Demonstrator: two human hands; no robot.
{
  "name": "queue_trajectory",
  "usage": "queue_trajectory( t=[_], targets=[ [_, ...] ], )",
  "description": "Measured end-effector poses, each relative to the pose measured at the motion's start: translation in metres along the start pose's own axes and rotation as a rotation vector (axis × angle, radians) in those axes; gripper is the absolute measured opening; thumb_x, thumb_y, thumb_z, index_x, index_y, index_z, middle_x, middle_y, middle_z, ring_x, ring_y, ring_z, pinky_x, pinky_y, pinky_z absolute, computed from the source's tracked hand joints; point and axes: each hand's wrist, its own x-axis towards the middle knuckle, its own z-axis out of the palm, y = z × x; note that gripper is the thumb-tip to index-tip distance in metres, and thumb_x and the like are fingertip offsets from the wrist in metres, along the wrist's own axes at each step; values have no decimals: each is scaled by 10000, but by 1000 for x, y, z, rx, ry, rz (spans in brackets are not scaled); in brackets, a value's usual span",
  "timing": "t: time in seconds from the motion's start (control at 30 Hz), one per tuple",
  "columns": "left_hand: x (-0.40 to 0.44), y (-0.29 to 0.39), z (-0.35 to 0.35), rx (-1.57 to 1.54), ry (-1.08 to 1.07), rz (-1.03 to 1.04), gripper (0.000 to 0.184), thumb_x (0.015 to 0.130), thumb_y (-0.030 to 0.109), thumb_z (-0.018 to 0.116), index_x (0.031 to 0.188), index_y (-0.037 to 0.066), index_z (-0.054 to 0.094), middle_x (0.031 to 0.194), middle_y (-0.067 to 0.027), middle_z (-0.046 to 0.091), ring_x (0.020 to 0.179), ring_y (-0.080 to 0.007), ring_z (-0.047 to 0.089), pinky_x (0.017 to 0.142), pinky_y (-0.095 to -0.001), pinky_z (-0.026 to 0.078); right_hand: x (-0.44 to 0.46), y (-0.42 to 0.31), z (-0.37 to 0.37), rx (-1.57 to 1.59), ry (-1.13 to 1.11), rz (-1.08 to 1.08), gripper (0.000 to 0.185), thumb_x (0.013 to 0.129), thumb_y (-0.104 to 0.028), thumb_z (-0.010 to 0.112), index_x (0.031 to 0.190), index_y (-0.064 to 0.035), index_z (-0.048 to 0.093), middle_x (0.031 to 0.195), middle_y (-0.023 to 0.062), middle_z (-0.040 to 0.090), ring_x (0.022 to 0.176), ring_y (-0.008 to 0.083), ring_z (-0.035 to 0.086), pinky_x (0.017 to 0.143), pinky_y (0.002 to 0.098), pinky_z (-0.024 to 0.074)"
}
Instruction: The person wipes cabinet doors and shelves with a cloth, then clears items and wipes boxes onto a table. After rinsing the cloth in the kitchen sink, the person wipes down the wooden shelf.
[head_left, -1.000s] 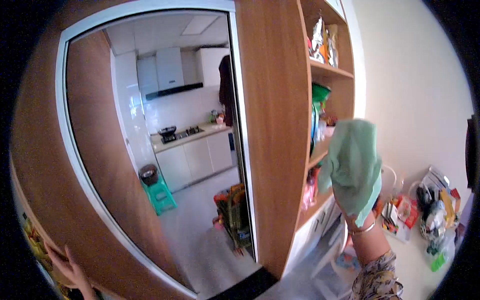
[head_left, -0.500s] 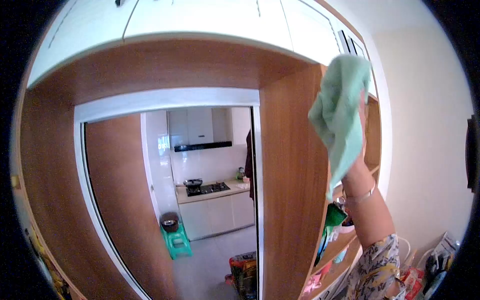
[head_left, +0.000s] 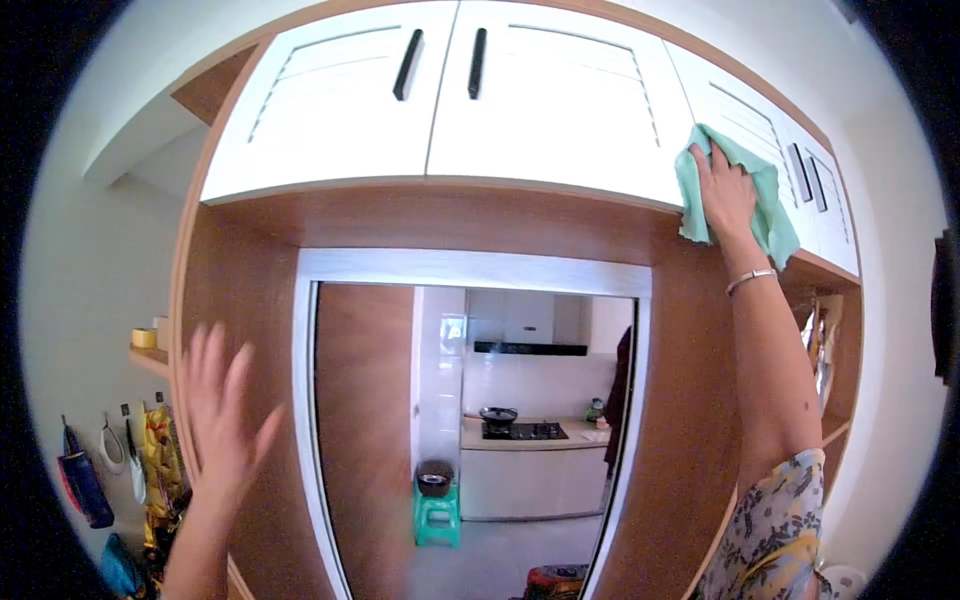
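My right hand [head_left: 728, 198] is raised high and holds a light green cloth [head_left: 774, 222] flat against the white cabinet doors [head_left: 560, 105], near their lower edge on the right. Its fingers rest on top of the cloth, which hangs out around the palm and wrist. At the left, my left hand [head_left: 225, 415] is up with its fingers spread and slightly blurred. Nothing is in it. It is in front of the brown wooden side panel [head_left: 255, 300]; whether it touches the panel I cannot tell.
Below the cabinets, a white-framed doorway [head_left: 470, 268] opens on a kitchen with a stove [head_left: 525, 431] and a green stool [head_left: 437, 515]. Bags [head_left: 85, 480] hang on the left wall, by a small shelf with a yellow roll [head_left: 144, 338]. Open shelving [head_left: 835, 400] stands at right.
The view has shifted up and left, showing more of the cabinets. The green cloth, loosely draped over my right hand before, is now spread against the doors. My left hand has come into view.
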Motion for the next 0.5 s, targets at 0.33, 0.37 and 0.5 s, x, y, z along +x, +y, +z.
queue_trajectory(
  t=[0.33,0.37,0.5],
  targets=[
    [223,50,65,69,151,90,948,641,224,799,1424,196,264,1476,-122,249,1380,-328,197,1108,-532,170,-23,-181,-21,604,-265,-623,547,942,-431,366,1242,7,492,1222,248,523,1143,365,495,1019,428,356],
    [224,46,69,27,155,111,935,631,183,802,1412,230,291,1477,-118,250,1375,-331,211,1099,-540,190,-23,-168,-26,439,-180,-672,545,938,-431,384,1279,-15,476,1209,236,534,1145,363,494,1019,423,359],
    [222,48,72,38,202,116,949,603,143,817,1401,264,318,1476,-122,257,1368,-327,238,1082,-547,218,44,-95,15,499,-237,-438,576,925,-485,395,1339,-87,441,1217,235,526,1140,356,500,994,432,373]
  ],
)
